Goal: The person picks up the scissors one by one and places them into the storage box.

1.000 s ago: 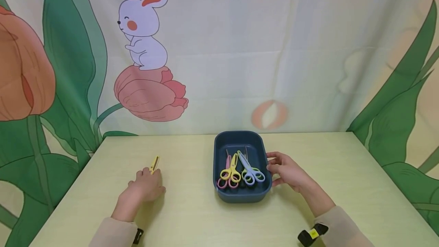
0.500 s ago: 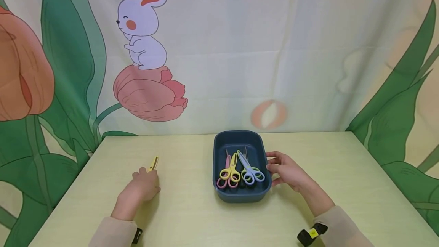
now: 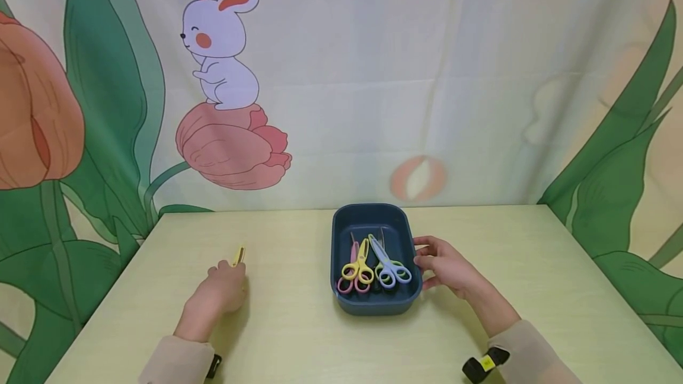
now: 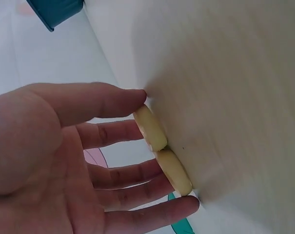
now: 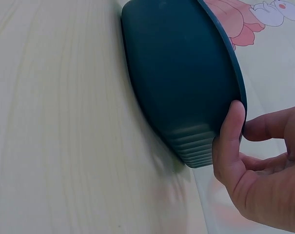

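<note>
A pair of yellow scissors (image 3: 239, 255) lies on the table, only its blade tip showing past my left hand (image 3: 230, 272). In the left wrist view the yellow handles (image 4: 159, 146) sit between my thumb (image 4: 113, 100) and my nearly straight fingers (image 4: 137, 178), which touch them. My right hand (image 3: 427, 262) grips the right rim of a dark blue tray (image 3: 372, 209), thumb (image 5: 230, 131) against the outer wall (image 5: 186, 83). Inside lie pink scissors (image 3: 353, 252), yellow scissors (image 3: 360, 265) and pale blue scissors (image 3: 389, 268).
The pale wooden table (image 3: 299, 336) backs onto a printed cloth with a rabbit (image 3: 221, 46), flowers and leaves. The tray stands at the table's middle, near the back edge. Both sleeves carry wrist straps (image 3: 485, 363).
My left hand has slid slightly left and forward over the yellow scissors, covering more of the blade. The right hand and the tray have stayed put.
</note>
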Motion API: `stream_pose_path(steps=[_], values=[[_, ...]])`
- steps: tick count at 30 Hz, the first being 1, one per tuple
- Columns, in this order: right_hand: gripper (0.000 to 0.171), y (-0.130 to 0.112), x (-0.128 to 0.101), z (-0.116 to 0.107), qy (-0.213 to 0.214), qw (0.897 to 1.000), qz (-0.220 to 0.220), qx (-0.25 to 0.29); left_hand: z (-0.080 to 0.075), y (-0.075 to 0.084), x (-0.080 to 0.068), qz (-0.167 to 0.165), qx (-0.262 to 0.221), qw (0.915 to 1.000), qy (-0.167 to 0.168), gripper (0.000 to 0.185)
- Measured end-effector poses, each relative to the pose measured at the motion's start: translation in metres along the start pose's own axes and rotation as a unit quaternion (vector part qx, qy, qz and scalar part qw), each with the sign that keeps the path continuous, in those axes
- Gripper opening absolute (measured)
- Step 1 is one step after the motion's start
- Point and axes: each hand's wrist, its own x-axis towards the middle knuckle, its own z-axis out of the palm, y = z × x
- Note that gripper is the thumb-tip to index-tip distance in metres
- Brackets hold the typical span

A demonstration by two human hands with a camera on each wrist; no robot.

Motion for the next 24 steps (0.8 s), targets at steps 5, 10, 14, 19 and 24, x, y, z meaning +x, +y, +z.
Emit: stream_pose_path(steps=[5, 10, 14, 19, 24], values=[[0.049, 0.0003, 0.0003, -0.0003, -0.003, 1.000, -0.006, 0.001, 0.0004, -0.0004, 0.0018, -0.014, -0.011, 0.9998, -0.006, 0.034], [0.049, 0.0002, 0.0002, -0.0001, -0.004, 1.000, -0.008, 0.001, 0.0001, -0.0011, 0.0025, -0.026, -0.039, 0.9989, -0.006, 0.029], [0.048, -0.0001, 0.0001, 0.0000, -0.002, 1.000, -0.007, -0.002, 0.0013, -0.0013, 0.0035, -0.023, -0.050, 0.9985, 0.003, 0.018], [0.048, -0.0003, -0.0003, 0.0002, -0.002, 1.000, -0.006, -0.001, 0.0029, 0.0005, 0.0043, -0.020, -0.055, 0.9982, 0.008, 0.020], [0.048, -0.0009, -0.0006, 0.0007, 0.000, 1.000, -0.004, -0.002, 0.0034, 0.0037, 0.0048, -0.022, -0.056, 0.9980, 0.020, 0.022]])
